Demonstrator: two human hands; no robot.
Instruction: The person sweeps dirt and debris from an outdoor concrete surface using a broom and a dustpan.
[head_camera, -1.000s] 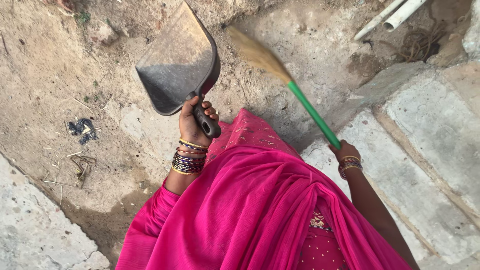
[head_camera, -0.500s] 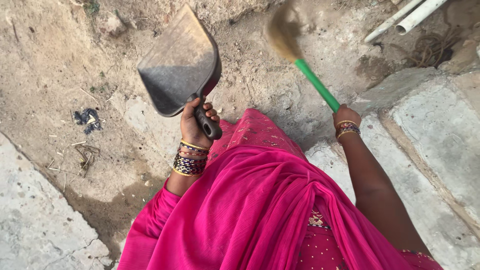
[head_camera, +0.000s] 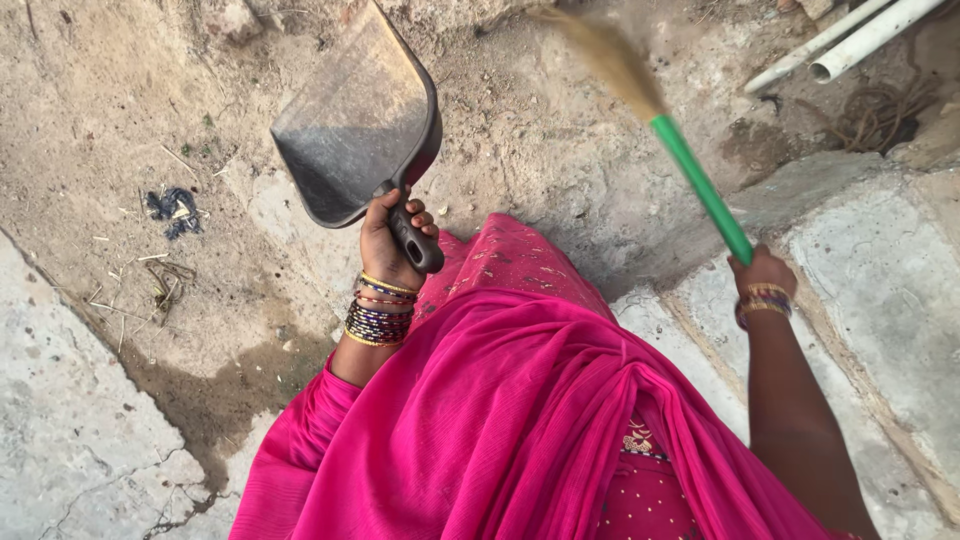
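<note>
My left hand (head_camera: 388, 238) grips the black handle of a dark grey dustpan (head_camera: 352, 120), held up above the dirt ground with its wide mouth pointing away from me. Several bangles circle that wrist. My right hand (head_camera: 762, 272) is closed around the green handle of a broom (head_camera: 700, 185). The straw-coloured bristles (head_camera: 605, 52) are blurred and lifted toward the top of the view. Bright pink cloth (head_camera: 500, 420) covers the lower middle of the frame, between my arms.
Sandy dirt ground (head_camera: 100, 100) lies ahead, with a small dark scrap of litter (head_camera: 175, 210) and dry twigs at left. Cracked concrete slabs (head_camera: 70, 420) sit at lower left and at right (head_camera: 880, 280). Two white pipes (head_camera: 850, 35) lie at top right.
The broom has swung from the middle of the view to the right and upward, with my right hand following. The dustpan has stayed held up in nearly the same place.
</note>
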